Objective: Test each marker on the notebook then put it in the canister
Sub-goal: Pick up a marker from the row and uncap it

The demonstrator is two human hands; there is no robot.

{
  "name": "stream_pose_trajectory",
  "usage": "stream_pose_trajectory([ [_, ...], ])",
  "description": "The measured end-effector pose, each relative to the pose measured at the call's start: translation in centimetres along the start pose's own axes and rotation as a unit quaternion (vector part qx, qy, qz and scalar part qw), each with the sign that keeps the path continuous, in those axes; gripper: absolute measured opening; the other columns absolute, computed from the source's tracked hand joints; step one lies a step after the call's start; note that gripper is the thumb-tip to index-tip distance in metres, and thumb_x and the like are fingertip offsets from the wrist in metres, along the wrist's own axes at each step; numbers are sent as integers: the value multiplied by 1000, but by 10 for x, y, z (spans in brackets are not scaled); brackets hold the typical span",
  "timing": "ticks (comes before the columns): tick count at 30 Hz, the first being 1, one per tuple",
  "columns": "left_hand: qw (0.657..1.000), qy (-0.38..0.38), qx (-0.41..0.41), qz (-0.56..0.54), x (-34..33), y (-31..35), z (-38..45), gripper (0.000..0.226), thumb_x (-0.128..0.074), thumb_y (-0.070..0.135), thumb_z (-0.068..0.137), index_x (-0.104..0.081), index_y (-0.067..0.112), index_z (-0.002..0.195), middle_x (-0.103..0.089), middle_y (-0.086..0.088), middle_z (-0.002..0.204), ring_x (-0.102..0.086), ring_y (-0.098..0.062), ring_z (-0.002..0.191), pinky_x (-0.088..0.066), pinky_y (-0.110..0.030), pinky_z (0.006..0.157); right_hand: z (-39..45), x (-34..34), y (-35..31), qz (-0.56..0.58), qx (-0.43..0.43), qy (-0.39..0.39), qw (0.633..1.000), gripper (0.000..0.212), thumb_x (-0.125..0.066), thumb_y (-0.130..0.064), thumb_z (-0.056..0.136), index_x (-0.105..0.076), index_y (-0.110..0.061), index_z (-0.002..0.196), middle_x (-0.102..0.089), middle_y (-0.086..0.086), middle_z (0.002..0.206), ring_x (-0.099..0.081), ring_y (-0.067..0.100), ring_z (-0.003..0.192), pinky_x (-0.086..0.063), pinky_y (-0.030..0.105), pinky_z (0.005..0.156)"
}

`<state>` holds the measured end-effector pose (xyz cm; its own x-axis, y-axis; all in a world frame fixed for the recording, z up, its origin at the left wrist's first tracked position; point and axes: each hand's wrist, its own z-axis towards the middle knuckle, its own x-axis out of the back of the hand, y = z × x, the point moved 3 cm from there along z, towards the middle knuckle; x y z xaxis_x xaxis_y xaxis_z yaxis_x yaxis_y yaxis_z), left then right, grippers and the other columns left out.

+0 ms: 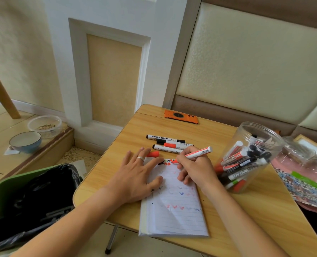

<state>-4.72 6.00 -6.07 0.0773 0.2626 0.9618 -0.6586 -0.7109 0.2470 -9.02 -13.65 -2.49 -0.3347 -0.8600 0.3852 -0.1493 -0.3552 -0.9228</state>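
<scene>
Head view: right hand (194, 167) grips red marker (198, 153), tip on notebook (174, 206) top for test stroke. Left hand (135, 175) flat, fingers spread, pinning page. Canister (246, 156) tilted right, near for drop. Spare markers (168, 143) wait behind.

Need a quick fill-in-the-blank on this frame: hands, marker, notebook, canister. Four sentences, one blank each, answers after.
1. The right hand grips a marker with its tip on the ____.
2. The left hand presses flat on the notebook, with a ____ on one finger.
3. The loose red cap lies on the table beside the ____ hand.
4. The clear canister of markers stands on the notebook's ____ side.

Missing words: notebook; ring; left; right
</scene>
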Motion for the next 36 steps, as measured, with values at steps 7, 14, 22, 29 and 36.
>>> stream_pose_trajectory([
  [7, 1000, 4, -2, -1, 0, 0, 0, 74, -8, 76, 84, -18, 50, 152, -8, 2, 167, 4, -17, 155, 5, -49, 124, -1, -2, 1, -14, -5, -3, 1000, 6, -65, -18, 91, -63, -15, 86, -69, 8, 66, -66, 27, 51, -45, 28, 46],
  [14, 1000, 0, -2, 3, 1, 1, 1, 75, -8, 76, 84, -17, 49, 153, -7, 1, 167, 5, -17, 155, 6, -49, 124, -1, -1, 1, -14, -2, 20, 1000, 7, -65, -17, 93, -63, -12, 90, -70, 8, 66, -69, 26, 51, -50, 31, 48],
  [22, 1000, -1, 1, 5, -1, 0, 1, 75, -8, 76, 84, -16, 49, 153, -6, 1, 168, 4, -17, 155, 6, -49, 124, -1, -2, -2, -39, -4, 13, 999, 7, -65, -22, 95, -62, -18, 89, -71, 6, 66, -69, 28, 54, -48, 29, 47],
  [29, 1000, 3, 0, 7, -1, -1, 0, 75, -8, 76, 84, -16, 48, 154, -7, 0, 167, 4, -17, 155, 5, -49, 124, -3, -1, -4, -44, -10, 8, 999, 7, -65, -21, 93, -62, -15, 91, -70, 8, 62, -70, 29, 55, -50, 29, 50],
  [36, 1000, 3, -4, 6, -2, -2, 2, 71, -11, 75, 87, -16, 49, 153, -8, 0, 167, 2, -18, 155, 6, -49, 124, -4, -3, -5, -32, -1, 22, 999, 6, -64, -19, 93, -61, -15, 91, -69, 6, 61, -67, 28, 52, -48, 29, 46],
])
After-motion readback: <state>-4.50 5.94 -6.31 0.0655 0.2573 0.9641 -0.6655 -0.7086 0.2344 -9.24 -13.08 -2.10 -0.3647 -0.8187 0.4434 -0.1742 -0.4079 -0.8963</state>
